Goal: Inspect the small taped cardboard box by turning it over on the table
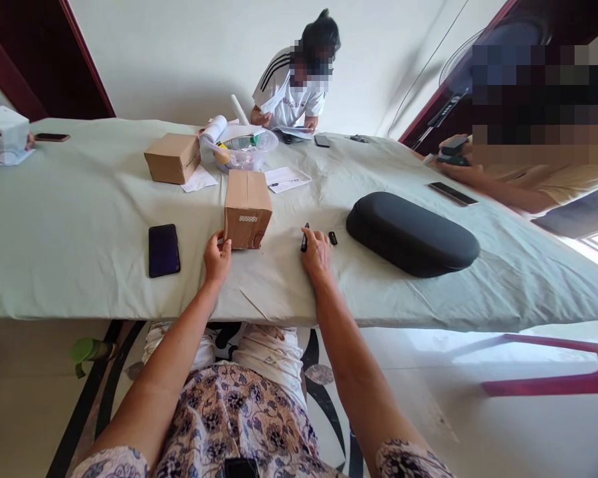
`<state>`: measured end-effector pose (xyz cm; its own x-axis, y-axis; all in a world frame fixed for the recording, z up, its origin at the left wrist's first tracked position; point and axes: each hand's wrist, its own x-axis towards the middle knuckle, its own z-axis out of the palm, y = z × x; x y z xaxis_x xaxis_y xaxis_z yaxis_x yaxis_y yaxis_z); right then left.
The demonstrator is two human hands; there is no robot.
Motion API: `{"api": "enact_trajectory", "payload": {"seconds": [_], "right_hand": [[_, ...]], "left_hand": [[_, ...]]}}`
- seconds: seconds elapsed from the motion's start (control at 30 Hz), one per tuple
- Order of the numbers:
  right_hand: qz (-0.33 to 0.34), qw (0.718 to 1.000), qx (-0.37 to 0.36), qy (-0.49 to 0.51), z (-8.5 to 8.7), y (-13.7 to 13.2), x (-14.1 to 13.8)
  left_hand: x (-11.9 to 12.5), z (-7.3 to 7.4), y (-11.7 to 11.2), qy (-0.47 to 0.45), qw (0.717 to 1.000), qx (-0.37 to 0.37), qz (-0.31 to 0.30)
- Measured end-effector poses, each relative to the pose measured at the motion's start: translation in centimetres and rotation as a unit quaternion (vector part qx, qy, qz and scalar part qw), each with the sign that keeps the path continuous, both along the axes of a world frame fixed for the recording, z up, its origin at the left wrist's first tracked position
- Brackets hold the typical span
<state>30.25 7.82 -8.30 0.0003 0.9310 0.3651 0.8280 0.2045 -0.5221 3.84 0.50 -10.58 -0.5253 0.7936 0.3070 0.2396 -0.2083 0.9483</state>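
A brown cardboard box stands upright near the table's front edge, with a small printed patch on its near face. My left hand grips the box's lower left edge, its thumb against the near face. To the right, my right hand is low over the cloth, fingers closed on a short black pen-like object with light marks. A small black piece lies just beyond my right fingers. Left of the box, a dark phone lies flat on the cloth.
On the green-clothed table are a black hard case, a second cardboard box, a clear plastic basin and a paper with a pen. One person sits opposite with papers; another's arm is at right.
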Motion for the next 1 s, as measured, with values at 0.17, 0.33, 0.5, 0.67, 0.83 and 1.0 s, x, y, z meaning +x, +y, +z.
{"api": "enact_trajectory", "payload": {"seconds": [0.17,0.33,0.5,0.67,0.83,1.0], "right_hand": [[-0.017,0.993,-0.064,-0.095,-0.5,-0.6,0.4],[-0.013,0.996,-0.064,-0.062,-0.7,-0.2,0.4],[-0.011,0.998,-0.047,-0.034,-1.1,0.0,0.5],[-0.025,0.999,-0.025,0.007,-1.6,0.3,0.5],[-0.047,0.998,-0.019,0.04,-1.9,0.8,0.4],[-0.057,0.996,-0.018,0.062,-2.0,1.3,0.5]], "left_hand": [[0.2,0.2,0.0,0.073,0.996,-0.031,0.05],[0.4,0.6,-0.2,0.124,0.989,-0.05,0.067],[0.0,1.7,-0.8,0.154,0.982,-0.048,0.097],[-2.0,3.6,-3.1,0.202,0.964,-0.065,0.162],[-6.8,5.2,-6.6,0.25,0.919,-0.148,0.267],[-10.1,5.5,-8.3,0.274,0.865,-0.252,0.337]]}}
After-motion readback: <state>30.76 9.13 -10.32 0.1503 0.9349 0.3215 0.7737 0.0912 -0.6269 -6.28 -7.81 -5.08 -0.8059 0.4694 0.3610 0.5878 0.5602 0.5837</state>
